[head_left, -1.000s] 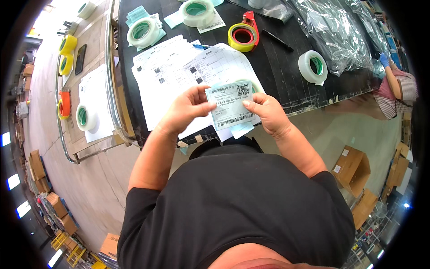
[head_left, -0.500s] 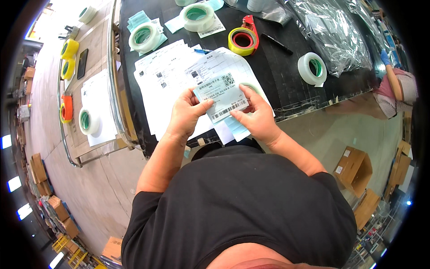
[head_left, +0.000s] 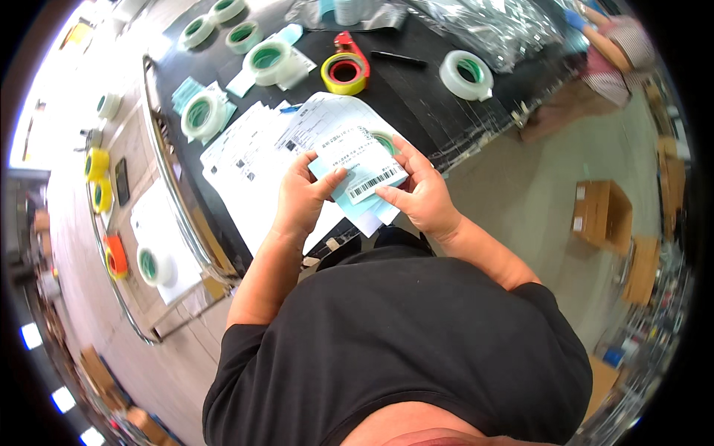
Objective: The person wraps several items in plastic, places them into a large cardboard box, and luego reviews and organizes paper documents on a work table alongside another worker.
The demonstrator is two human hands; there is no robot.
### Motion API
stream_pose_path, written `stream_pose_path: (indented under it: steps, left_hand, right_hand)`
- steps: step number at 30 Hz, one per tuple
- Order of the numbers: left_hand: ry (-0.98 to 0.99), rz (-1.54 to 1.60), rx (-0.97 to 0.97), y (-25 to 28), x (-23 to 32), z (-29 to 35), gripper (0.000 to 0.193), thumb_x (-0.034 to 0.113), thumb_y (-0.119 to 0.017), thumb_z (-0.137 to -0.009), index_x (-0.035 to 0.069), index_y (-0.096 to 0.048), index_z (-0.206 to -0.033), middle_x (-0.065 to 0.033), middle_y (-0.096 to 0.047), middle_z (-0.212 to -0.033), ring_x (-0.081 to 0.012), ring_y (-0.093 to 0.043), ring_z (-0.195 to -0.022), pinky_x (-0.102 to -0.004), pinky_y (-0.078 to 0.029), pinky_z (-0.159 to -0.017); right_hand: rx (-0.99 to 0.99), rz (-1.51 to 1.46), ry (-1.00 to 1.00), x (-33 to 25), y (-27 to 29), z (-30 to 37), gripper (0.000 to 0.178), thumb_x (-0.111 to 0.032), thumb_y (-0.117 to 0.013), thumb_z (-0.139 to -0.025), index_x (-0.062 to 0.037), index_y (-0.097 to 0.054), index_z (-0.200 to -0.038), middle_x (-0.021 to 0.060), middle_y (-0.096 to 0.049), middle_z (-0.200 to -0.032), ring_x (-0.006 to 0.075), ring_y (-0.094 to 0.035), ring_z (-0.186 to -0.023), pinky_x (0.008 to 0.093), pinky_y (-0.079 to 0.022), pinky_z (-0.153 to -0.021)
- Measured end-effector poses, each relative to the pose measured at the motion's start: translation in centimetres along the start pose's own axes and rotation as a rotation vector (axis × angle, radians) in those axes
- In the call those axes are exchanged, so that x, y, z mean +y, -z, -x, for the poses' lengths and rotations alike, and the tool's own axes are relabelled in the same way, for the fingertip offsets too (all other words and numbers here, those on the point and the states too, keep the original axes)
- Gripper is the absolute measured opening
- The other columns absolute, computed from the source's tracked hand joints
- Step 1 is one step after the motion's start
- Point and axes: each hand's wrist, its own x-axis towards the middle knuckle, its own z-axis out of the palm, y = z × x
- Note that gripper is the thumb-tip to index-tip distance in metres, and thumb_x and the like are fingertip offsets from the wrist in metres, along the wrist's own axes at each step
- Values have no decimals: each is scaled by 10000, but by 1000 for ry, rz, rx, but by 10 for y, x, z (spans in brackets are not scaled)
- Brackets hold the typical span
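Note:
My left hand (head_left: 305,197) and my right hand (head_left: 420,193) both grip a small white label with a barcode (head_left: 362,163), held over pale blue backing sheets (head_left: 364,212) above the near edge of a black table (head_left: 416,97). The left thumb presses the label's left edge, and the right fingers hold its right side and lower corner. Under the hands lies a spread of white printed sheets (head_left: 253,152).
Rolls of clear tape (head_left: 466,73) (head_left: 271,61) (head_left: 199,113), a yellow tape roll with a red dispenser (head_left: 343,70) and a black pen (head_left: 398,57) sit on the table. Clear plastic bags (head_left: 491,22) lie at the back. Another person (head_left: 617,52) stands far right. Cardboard boxes (head_left: 602,212) rest on the floor.
The label has gone up and away from my body, over the table's edge and the printed sheets. Both hands kept their grip and moved with it.

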Motion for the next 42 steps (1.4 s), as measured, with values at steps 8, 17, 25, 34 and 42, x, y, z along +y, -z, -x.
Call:
stream_pose_path:
  steps: [8, 17, 25, 34, 42]
  left_hand:
    - [-102, -27, -507, -3, -11, 17, 533, 88, -700, -896, -36, -460, -1355, -128, -593, -1254, -189, -578, -1140, -304, -482, -914]
    - [-42, 59, -710, -67, -3, 56, 131, 106, -677, -929, 5, -659, -1012, -38, -683, -987, -110, -616, -912, -254, -473, -861]
    - [204, 100, -922, -145, -18, 115, 125, 117, -629, -964, 12, -606, -1027, -47, -669, -941, -113, -631, -849, -264, -517, -763]
    - [65, -320, -1188, -250, -18, 214, 330, 91, -576, -986, -67, -540, -1273, -62, -670, -1023, -103, -630, -907, -268, -532, -820]
    - [9, -369, -1364, -328, -40, 283, 322, 62, -541, -991, -80, -550, -1279, -81, -672, -1059, -123, -631, -919, -269, -532, -817]
  right_hand:
    - [431, 237, 263, 9, -26, 81, 553, 47, -708, -815, 6, -526, -1336, 158, -609, -1221, 224, -630, -1071, 315, -516, -900]
    - [809, 1068, 632, -17, -19, 184, 662, 94, -725, -674, -57, -570, -1300, 156, -583, -1289, 327, -621, -1094, 366, -545, -877]
    - [1036, 1121, 626, -18, 16, 295, 590, 113, -692, -667, -29, -597, -1232, 148, -594, -1257, 327, -622, -1078, 369, -547, -846]
    - [1243, 1182, 584, -6, 55, 439, 446, 102, -691, -625, -40, -660, -1047, 101, -607, -1030, 276, -612, -862, 352, -511, -695]
    - [1452, 1350, 527, 9, 79, 545, 436, 64, -710, -623, -56, -684, -1041, 105, -580, -1058, 260, -576, -888, 329, -488, -700]
